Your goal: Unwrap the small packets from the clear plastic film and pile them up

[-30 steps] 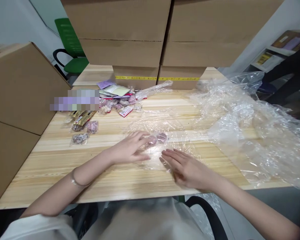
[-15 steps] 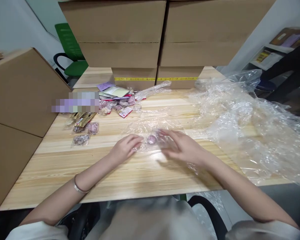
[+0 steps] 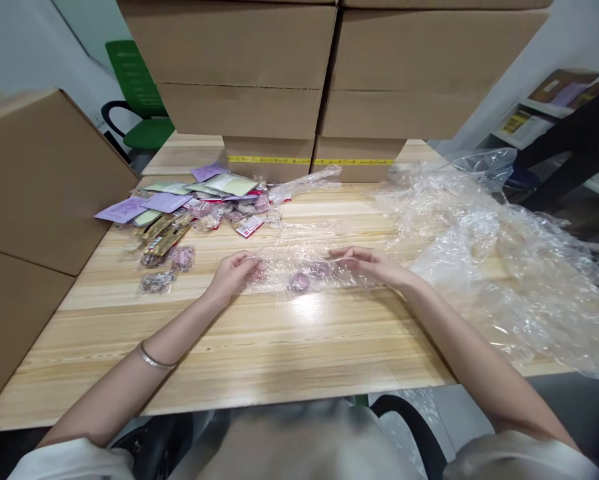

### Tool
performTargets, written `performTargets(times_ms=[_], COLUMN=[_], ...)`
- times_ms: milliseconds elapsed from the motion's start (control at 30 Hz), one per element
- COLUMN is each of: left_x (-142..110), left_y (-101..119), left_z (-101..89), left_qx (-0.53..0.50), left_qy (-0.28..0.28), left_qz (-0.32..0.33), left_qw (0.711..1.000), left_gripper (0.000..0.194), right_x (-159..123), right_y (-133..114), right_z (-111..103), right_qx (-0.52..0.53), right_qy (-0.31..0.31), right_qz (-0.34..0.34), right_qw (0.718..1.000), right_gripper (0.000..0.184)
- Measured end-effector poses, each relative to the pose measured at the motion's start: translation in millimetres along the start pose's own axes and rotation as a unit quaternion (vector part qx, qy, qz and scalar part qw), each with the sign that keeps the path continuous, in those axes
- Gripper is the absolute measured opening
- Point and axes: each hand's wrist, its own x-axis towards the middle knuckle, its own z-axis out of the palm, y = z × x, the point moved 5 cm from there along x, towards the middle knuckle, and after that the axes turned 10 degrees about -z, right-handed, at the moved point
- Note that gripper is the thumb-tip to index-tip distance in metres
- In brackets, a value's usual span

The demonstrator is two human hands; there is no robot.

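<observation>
A clear plastic sheet (image 3: 279, 261) is spread on the table between my hands. Around its left edge, the fingers of my left hand (image 3: 235, 275) are closed in a pinch. My right hand (image 3: 374, 265) grips the sheet's right edge between thumb and fingers. Two small round purple items lie at the sheet: one purple item (image 3: 299, 283) near its front edge, the other purple item (image 3: 321, 268) just behind and to the right. Glare on the plastic hides whether they are under or on it, and their exact kind.
At the left lies a pile of purple and green packets (image 3: 169, 202), gold packets (image 3: 164, 239) and small bagged items (image 3: 158, 282). Crumpled clear plastic (image 3: 479, 247) covers the table's right side. Large cardboard boxes (image 3: 249, 60) stand at the back and left. A person's dark-clothed leg (image 3: 564, 140) shows far right.
My hands have moved apart, the left one leftward, and now both hold the sheet's edges. A second purple item shows beside the first.
</observation>
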Motion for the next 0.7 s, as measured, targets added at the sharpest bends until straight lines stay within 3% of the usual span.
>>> performTargets(times_ms=[100, 267, 400, 533, 600, 700], left_x=[4.8, 4.1, 2.7, 4.8, 3.9, -2.7], left_y=[-0.1, -1.0, -2.0, -3.3, -0.5, 4.7], left_z=[-0.2, -2.5, -6.8, -14.6, -16.7, -15.9], left_qx=[0.009, 0.035, 0.07, 0.145, 0.263, 0.46], left_qy=[-0.006, 0.001, 0.019, 0.061, 0.095, 0.148], left_qz=[-0.007, 0.0, 0.011, 0.02, 0.046, 0.095], left_qw=[1.0, 0.999, 0.997, 0.987, 0.959, 0.87], left_gripper=[0.037, 0.033, 0.034, 0.03, 0.025, 0.025], right_x=[18.3, 25.2, 12.5, -9.8, -19.3, -26.9], right_y=[15.4, 19.1, 12.5, 29.5, 40.5, 41.3], right_z=[12.8, 24.0, 3.3, -36.2, -50.3, -59.8], right_qx=[0.08, 0.029, -0.062, -0.183, -0.246, -0.356], right_qy=[0.025, -0.011, -0.034, 0.019, 0.023, 0.045], right_qz=[0.012, 0.02, 0.039, 0.162, 0.223, 0.275], right_qw=[0.996, 0.999, 0.997, 0.969, 0.943, 0.892], right_gripper=[0.021, 0.044, 0.046, 0.053, 0.056, 0.053])
